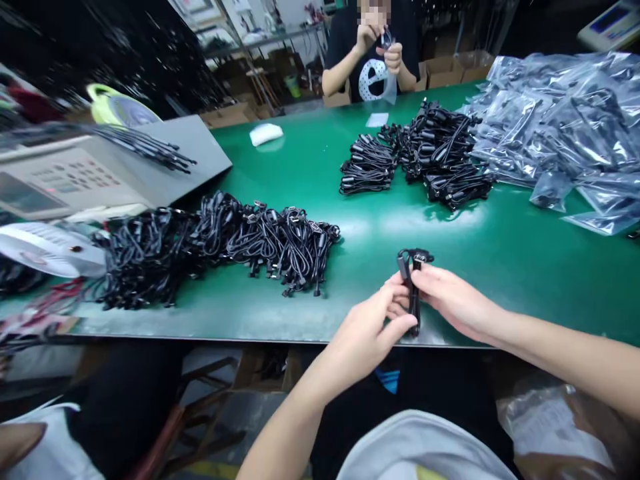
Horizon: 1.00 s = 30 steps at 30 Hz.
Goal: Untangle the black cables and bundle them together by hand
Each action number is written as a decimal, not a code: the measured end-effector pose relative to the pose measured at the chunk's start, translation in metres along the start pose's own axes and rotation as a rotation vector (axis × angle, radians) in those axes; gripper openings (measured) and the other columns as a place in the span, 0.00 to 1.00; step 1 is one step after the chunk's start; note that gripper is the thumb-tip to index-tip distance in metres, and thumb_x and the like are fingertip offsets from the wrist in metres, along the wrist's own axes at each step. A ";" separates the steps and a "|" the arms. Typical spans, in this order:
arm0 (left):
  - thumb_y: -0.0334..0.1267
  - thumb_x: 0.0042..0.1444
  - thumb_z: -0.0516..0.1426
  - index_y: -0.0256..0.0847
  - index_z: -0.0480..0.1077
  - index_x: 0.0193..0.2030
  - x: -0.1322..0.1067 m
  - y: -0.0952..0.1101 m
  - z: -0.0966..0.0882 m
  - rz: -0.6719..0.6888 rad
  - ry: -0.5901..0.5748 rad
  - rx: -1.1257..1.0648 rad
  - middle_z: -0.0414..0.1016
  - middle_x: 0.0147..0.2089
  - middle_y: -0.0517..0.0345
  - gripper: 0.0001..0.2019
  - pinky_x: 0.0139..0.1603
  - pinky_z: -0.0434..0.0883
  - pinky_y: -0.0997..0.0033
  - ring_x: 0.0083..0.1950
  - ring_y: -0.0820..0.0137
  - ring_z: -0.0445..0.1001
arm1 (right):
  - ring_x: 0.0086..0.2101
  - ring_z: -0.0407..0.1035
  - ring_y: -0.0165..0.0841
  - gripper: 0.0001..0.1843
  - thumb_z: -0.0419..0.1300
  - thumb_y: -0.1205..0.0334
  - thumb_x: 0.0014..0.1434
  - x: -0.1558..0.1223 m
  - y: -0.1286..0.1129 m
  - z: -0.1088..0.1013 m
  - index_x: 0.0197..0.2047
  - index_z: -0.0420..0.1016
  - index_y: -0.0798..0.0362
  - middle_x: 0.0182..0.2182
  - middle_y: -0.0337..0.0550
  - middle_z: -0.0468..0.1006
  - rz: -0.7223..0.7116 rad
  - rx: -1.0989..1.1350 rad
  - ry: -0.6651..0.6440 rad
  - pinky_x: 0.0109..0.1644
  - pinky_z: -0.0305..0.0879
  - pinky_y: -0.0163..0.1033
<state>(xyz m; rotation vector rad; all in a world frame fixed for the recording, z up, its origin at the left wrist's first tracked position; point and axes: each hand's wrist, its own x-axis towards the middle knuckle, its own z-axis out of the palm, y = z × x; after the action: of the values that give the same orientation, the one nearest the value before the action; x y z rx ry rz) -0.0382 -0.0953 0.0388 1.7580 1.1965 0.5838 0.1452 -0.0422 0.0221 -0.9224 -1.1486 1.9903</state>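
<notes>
A folded black cable (415, 293) is held upright between my two hands, just above the front edge of the green table (370, 267). My left hand (373, 323) grips it from the left, with the thumb near its lower end. From the right, the fingers of my right hand (453, 300) pinch its upper part, just below the connectors. To the left lies a long heap of loose black cables (270, 240). Bundled black cables (425, 153) are piled farther back, right of centre.
Clear plastic bags (555, 127) are heaped at the back right. On the left stand a grey machine (100, 167) with cables on top and a white fan-like device (53, 250). A white pad (266, 134) lies behind. Across the table a person (373, 60) handles a small bag.
</notes>
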 end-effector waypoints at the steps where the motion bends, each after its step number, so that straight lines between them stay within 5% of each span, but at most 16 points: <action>1: 0.40 0.65 0.56 0.42 0.64 0.59 0.008 0.000 -0.005 -0.006 -0.004 -0.079 0.76 0.50 0.53 0.17 0.53 0.75 0.66 0.47 0.69 0.77 | 0.48 0.74 0.37 0.16 0.62 0.48 0.65 0.006 -0.004 -0.003 0.44 0.82 0.51 0.45 0.44 0.82 -0.021 0.063 0.038 0.59 0.66 0.44; 6: 0.39 0.56 0.65 0.41 0.66 0.58 0.047 -0.012 -0.005 -0.015 0.023 -0.225 0.73 0.54 0.51 0.24 0.54 0.74 0.67 0.53 0.66 0.74 | 0.42 0.75 0.31 0.12 0.63 0.52 0.66 0.024 -0.022 -0.029 0.42 0.83 0.51 0.42 0.42 0.82 -0.154 0.245 0.245 0.50 0.72 0.36; 13: 0.37 0.54 0.67 0.38 0.71 0.49 0.099 -0.005 0.015 0.000 -0.020 -0.533 0.77 0.41 0.56 0.17 0.44 0.75 0.74 0.39 0.74 0.77 | 0.38 0.76 0.28 0.11 0.62 0.54 0.67 0.014 -0.046 -0.063 0.42 0.83 0.50 0.39 0.40 0.81 -0.323 0.276 0.407 0.43 0.76 0.30; 18: 0.38 0.56 0.66 0.37 0.69 0.45 0.101 -0.010 0.023 -0.003 -0.047 -0.778 0.80 0.40 0.53 0.14 0.36 0.75 0.76 0.36 0.72 0.80 | 0.35 0.77 0.27 0.11 0.63 0.54 0.66 0.016 -0.044 -0.065 0.42 0.83 0.51 0.37 0.40 0.80 -0.276 0.277 0.454 0.40 0.77 0.29; 30: 0.33 0.53 0.68 0.36 0.69 0.42 0.093 -0.021 0.020 -0.061 -0.032 -0.895 0.83 0.38 0.54 0.14 0.36 0.76 0.77 0.36 0.71 0.83 | 0.32 0.78 0.27 0.09 0.63 0.57 0.65 0.025 -0.029 -0.059 0.42 0.81 0.53 0.35 0.39 0.77 -0.190 0.295 0.488 0.35 0.78 0.29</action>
<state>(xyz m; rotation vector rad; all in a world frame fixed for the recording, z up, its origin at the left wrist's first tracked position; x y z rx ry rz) 0.0065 -0.0176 0.0015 0.9584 0.7663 0.8766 0.1856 0.0156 0.0197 -1.0239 -0.6252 1.6027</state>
